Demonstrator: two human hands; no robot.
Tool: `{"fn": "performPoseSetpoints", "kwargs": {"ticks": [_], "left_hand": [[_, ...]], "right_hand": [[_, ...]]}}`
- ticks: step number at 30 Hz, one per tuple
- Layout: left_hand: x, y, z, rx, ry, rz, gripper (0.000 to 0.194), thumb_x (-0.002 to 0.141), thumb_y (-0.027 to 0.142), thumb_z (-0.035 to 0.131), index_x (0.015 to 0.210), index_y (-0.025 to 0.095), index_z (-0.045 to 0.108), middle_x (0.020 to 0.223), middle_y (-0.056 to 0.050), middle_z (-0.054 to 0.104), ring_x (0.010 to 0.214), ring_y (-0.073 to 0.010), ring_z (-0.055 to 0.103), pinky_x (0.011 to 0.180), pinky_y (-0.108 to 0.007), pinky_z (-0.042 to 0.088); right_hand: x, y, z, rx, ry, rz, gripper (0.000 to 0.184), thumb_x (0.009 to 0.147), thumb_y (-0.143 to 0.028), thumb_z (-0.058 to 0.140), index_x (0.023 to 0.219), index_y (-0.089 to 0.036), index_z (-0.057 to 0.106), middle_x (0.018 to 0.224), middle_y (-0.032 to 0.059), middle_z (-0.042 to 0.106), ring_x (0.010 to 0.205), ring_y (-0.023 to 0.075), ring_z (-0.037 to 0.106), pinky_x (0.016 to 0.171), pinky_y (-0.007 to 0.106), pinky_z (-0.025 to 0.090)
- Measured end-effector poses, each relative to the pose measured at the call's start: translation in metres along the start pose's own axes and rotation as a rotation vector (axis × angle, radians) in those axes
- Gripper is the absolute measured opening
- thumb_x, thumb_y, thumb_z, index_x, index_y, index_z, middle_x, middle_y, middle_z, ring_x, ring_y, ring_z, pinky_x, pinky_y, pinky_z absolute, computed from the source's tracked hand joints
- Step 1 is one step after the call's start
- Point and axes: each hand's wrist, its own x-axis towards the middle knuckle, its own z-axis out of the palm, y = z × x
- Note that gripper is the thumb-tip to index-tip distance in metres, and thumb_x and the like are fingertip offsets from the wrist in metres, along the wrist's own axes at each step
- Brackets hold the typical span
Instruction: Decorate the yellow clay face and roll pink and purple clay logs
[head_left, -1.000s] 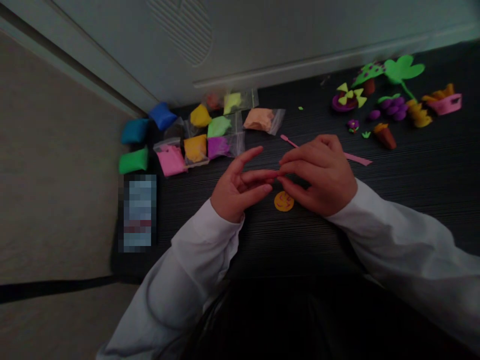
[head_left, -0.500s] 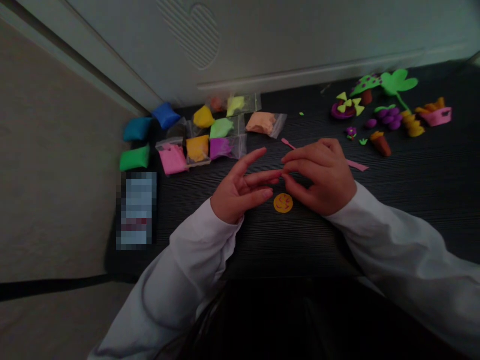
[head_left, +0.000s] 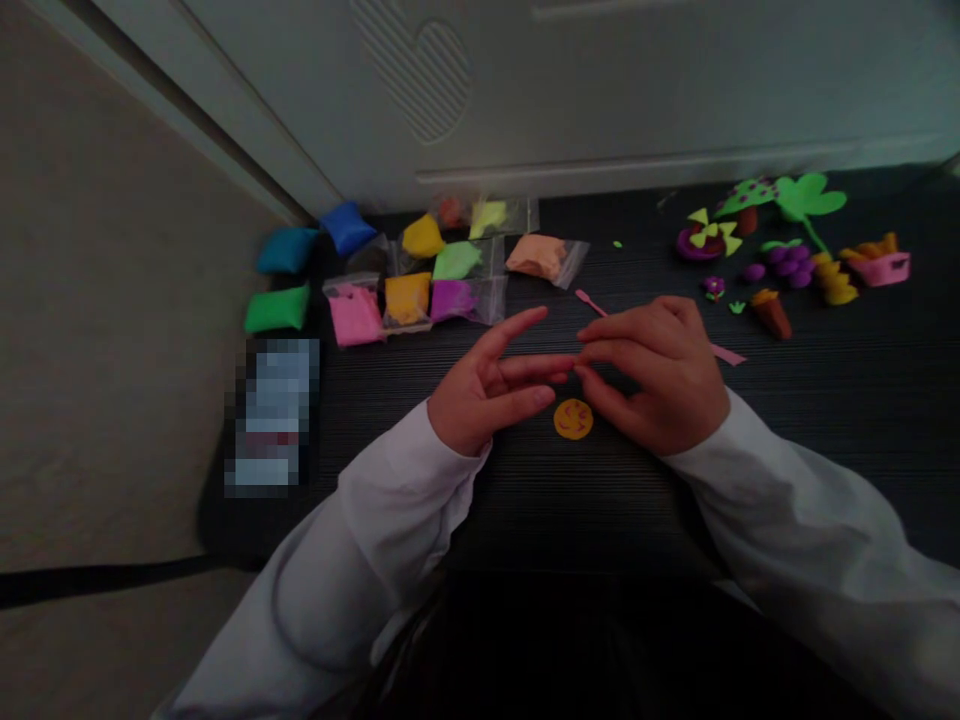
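My left hand (head_left: 495,385) is spread over the dark table, its index finger raised and another finger stretched toward my right hand (head_left: 652,375). At that fingertip, the thumb and fingers of my right hand are pinched together. Whatever lies in the pinch is too small to make out. Just below the two hands rests a flat yellow clay disc (head_left: 573,419) with a winking smiley face marked on it. A pink modelling tool (head_left: 592,303) lies partly beneath my right hand, and its broad end shows on the far side.
Bags of coloured clay, among them a pink bag (head_left: 356,312) and a peach bag (head_left: 537,257), lie at the back left. A phone (head_left: 274,415) with a blurred screen is at the left edge. Several clay figures, including a green flower (head_left: 810,197) and purple grapes (head_left: 790,264), stand back right.
The camera view has shifted a little, so the table things appear slightly lower and mostly farther right. Both hands keep nearly the same pose, fingertips meeting above the yellow disc.
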Motion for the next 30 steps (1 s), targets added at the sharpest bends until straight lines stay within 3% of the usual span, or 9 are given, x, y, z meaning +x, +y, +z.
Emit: {"fn": "performPoseSetpoints", "kwargs": {"ticks": [12, 15, 19, 22, 30], "left_hand": [[0.0008, -0.002, 0.0028, -0.002, -0.049, -0.011, 0.063, 0.069, 0.013, 0.06, 0.123, 0.028, 0.033, 0.098, -0.003, 0.064, 0.091, -0.0124, 0.06, 0.08, -0.025, 0.048], [0.0011, -0.0033, 0.0042, 0.212, 0.019, 0.084, 0.055, 0.07, 0.017, 0.059, 0.12, 0.025, 0.038, 0.098, -0.004, 0.063, 0.089, -0.0133, 0.059, 0.079, -0.028, 0.048], [0.0012, -0.0021, 0.0045, 0.825, 0.201, 0.453, 0.026, 0.068, 0.02, 0.062, 0.093, 0.021, 0.06, 0.098, -0.004, 0.062, 0.093, -0.0156, 0.054, 0.085, -0.034, 0.043], [0.0009, 0.0004, 0.004, 1.112, 0.292, 0.666, 0.015, 0.066, 0.019, 0.063, 0.081, 0.021, 0.064, 0.096, -0.003, 0.062, 0.098, -0.0174, 0.05, 0.09, -0.037, 0.038], [0.0002, -0.001, 0.0035, 1.226, 0.304, 0.663, 0.011, 0.066, 0.025, 0.063, 0.077, 0.023, 0.064, 0.097, -0.001, 0.061, 0.106, -0.0193, 0.045, 0.091, -0.039, 0.039]], "right_hand": [[0.0014, -0.0025, 0.0026, -0.013, -0.017, 0.009, 0.003, 0.072, -0.02, 0.052, 0.073, -0.021, 0.054, 0.092, -0.0002, 0.063, 0.082, 0.0156, 0.056, 0.078, 0.036, 0.032], [0.0013, -0.0034, 0.0027, 0.024, -0.025, 0.019, 0.003, 0.07, -0.018, 0.052, 0.072, -0.021, 0.054, 0.092, 0.0002, 0.063, 0.083, 0.0159, 0.056, 0.079, 0.036, 0.031], [0.0009, -0.0053, 0.003, 0.055, -0.042, 0.029, 0.003, 0.07, -0.018, 0.053, 0.072, -0.021, 0.054, 0.093, 0.0001, 0.063, 0.084, 0.0156, 0.056, 0.08, 0.037, 0.031], [0.0006, -0.0064, 0.0035, 0.062, -0.052, 0.012, 0.004, 0.07, -0.019, 0.054, 0.073, -0.021, 0.054, 0.092, -0.0006, 0.063, 0.083, 0.0149, 0.056, 0.081, 0.037, 0.031], [-0.0001, -0.0051, 0.0057, 0.063, -0.079, -0.009, 0.005, 0.069, -0.019, 0.054, 0.074, -0.021, 0.055, 0.092, -0.0009, 0.062, 0.083, 0.0159, 0.055, 0.082, 0.039, 0.03]]}}
